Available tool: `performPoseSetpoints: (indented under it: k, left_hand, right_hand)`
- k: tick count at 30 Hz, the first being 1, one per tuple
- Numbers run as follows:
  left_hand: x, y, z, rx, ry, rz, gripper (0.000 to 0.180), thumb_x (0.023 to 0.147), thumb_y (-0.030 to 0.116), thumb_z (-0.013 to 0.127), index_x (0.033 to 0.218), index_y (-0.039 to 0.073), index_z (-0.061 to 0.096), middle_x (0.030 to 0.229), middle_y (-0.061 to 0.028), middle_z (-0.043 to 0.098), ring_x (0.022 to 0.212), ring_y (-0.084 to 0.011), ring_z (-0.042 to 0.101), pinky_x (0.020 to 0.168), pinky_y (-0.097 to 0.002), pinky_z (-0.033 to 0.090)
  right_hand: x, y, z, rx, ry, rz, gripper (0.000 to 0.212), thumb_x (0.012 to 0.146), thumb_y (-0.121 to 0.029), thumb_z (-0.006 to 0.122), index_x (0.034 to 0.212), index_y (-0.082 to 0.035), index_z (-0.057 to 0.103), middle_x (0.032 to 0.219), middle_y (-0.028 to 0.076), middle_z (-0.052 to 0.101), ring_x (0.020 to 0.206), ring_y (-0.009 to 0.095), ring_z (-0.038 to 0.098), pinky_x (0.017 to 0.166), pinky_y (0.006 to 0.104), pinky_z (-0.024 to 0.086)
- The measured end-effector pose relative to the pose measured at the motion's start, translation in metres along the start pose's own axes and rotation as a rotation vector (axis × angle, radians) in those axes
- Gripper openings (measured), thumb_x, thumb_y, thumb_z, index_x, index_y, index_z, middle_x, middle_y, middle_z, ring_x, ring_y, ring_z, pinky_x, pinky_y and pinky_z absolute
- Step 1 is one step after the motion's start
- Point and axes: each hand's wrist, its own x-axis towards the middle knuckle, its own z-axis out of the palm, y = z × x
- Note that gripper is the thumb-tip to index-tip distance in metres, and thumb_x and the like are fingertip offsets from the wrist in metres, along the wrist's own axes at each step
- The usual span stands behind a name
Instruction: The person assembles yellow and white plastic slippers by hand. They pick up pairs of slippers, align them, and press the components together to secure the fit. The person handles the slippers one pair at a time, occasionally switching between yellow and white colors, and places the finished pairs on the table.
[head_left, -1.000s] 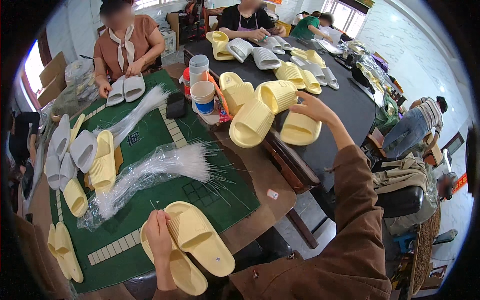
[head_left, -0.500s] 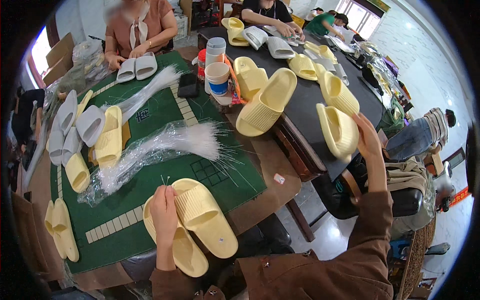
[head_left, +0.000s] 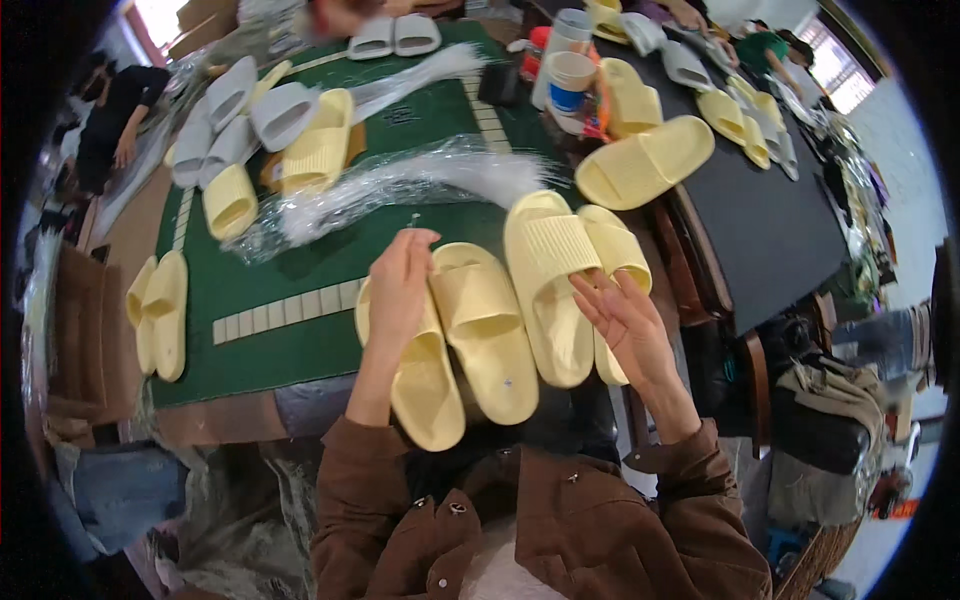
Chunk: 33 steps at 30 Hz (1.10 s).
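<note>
My left hand (head_left: 399, 285) is closed in a pinch, with the tip of a thin clear plastic strand (head_left: 415, 220) showing above its fingertips. It rests over the left slipper (head_left: 430, 395) of a yellow pair, partly hiding it. That slipper's mate (head_left: 490, 340) lies beside it, a small sticker at its heel. Just to the right lies another yellow pair, a nearer slipper (head_left: 560, 335) and a farther one (head_left: 612, 240). My right hand (head_left: 635, 330) is open, fingers spread and palm turned up, its fingertips at this second pair.
A bundle of white plastic strands (head_left: 430, 185) in clear wrap lies on the green mat (head_left: 300, 360). Grey and yellow slippers are piled at the left (head_left: 285, 115). A cup (head_left: 570, 80) stands far right of the mat. More slippers lie on the dark table (head_left: 770, 240).
My right hand has brought a yellow pair from the dark table to beside the first pair, and its fingers have opened. My left hand stays pinched. The view has swung left.
</note>
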Motion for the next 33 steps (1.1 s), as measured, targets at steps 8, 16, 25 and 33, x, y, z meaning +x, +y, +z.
performPoseSetpoints:
  k: [8,16,25,33]
  left_hand:
    - [-0.001,-0.01,-0.002,-0.198,0.038,-0.057,0.022,0.099,0.012,0.047,0.108,0.0,0.063,0.076,-0.0032,0.059,0.065,-0.0088,0.051,0.062,-0.0255,0.043]
    - [-0.004,-0.008,0.003,0.007,0.029,0.055,0.019,0.09,0.007,0.059,0.106,-0.002,0.067,0.086,-0.0103,0.066,0.072,-0.0119,0.06,0.066,-0.0262,0.048]
    - [-0.003,-0.007,0.004,0.051,0.073,-0.05,0.016,0.086,0.009,0.064,0.095,-0.004,0.067,0.078,-0.0123,0.068,0.069,-0.0162,0.064,0.067,-0.0299,0.049]
    - [-0.002,-0.012,0.006,0.091,0.039,-0.035,0.019,0.085,0.011,0.066,0.095,-0.006,0.067,0.079,-0.0166,0.068,0.071,-0.0246,0.066,0.068,-0.0336,0.05]
  right_hand:
    - [-0.004,0.024,-0.005,-0.548,0.17,-0.279,0.054,0.095,-0.005,0.051,0.144,0.0,0.028,0.114,0.011,0.055,0.096,0.013,0.055,0.085,0.0266,0.045]
    - [0.082,0.005,0.095,-0.933,-0.456,-0.404,0.02,0.091,-0.009,0.059,0.108,-0.002,0.065,0.101,0.011,0.065,0.086,0.019,0.063,0.075,0.0295,0.051]
    - [0.143,0.072,0.086,-0.758,-0.511,-0.427,0.027,0.094,-0.019,0.058,0.117,-0.005,0.064,0.11,0.005,0.063,0.093,0.013,0.058,0.085,0.0278,0.046]
    - [0.141,0.084,0.089,-0.662,-0.505,-0.406,0.019,0.09,-0.018,0.064,0.101,-0.003,0.069,0.101,0.006,0.065,0.091,0.014,0.061,0.08,0.0272,0.048]
